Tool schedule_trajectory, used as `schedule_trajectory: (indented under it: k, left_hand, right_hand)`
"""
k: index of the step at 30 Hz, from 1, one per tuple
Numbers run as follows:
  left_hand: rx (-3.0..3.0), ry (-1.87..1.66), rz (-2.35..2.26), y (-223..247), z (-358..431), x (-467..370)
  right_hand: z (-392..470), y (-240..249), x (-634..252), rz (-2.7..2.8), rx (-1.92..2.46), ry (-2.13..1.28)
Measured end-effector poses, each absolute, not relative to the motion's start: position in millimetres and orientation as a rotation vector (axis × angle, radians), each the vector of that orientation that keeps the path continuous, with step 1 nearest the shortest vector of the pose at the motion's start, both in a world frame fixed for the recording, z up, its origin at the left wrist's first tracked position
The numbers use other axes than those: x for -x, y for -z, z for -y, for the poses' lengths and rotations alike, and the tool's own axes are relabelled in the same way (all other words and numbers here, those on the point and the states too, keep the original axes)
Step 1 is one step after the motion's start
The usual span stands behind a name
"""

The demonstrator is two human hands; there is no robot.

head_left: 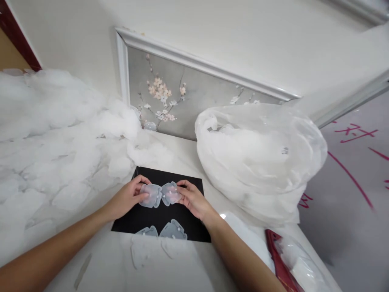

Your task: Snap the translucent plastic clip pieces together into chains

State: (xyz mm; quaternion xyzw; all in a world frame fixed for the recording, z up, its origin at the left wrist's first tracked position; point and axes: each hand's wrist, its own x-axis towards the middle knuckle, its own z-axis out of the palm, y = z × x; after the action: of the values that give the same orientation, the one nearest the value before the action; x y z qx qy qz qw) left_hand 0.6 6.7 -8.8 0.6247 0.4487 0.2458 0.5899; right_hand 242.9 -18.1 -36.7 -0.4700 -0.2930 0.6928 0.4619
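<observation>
My left hand [132, 195] pinches a translucent plastic piece [154, 196] by its left side, above a black mat [121, 221]. From the right, my right hand [193, 198] grips a similar translucent piece [169, 194]. The two pieces are edge to edge; whether they touch is hard to tell. Nearer to me, two more clear pieces lie at the mat's front edge, one on the left [148, 231] and one on the right [173, 230].
Heaped translucent white pieces [60, 121] cover the left side. A large clear bag [258, 162] with white contents stands at the right. Front right are a red object [281, 263] and a small clear bag [306, 267]. Behind is a wall with a framed floral panel [188, 97].
</observation>
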Motion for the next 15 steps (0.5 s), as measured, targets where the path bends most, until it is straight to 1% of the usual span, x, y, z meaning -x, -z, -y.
schedule_trajectory:
  k: [11, 15]
  left_hand:
    - [-1.171, -0.652, -1.087, 17.5, -14.9, 1.5]
    - [-1.229, -0.674, -1.119, 13.4, -16.9, 3.7]
  right_hand:
    - [25.4, 40.3, -250.3, 0.728, 0.97, -1.738]
    - [25.4, 40.4, -251.7, 0.717, 0.958, -1.751]
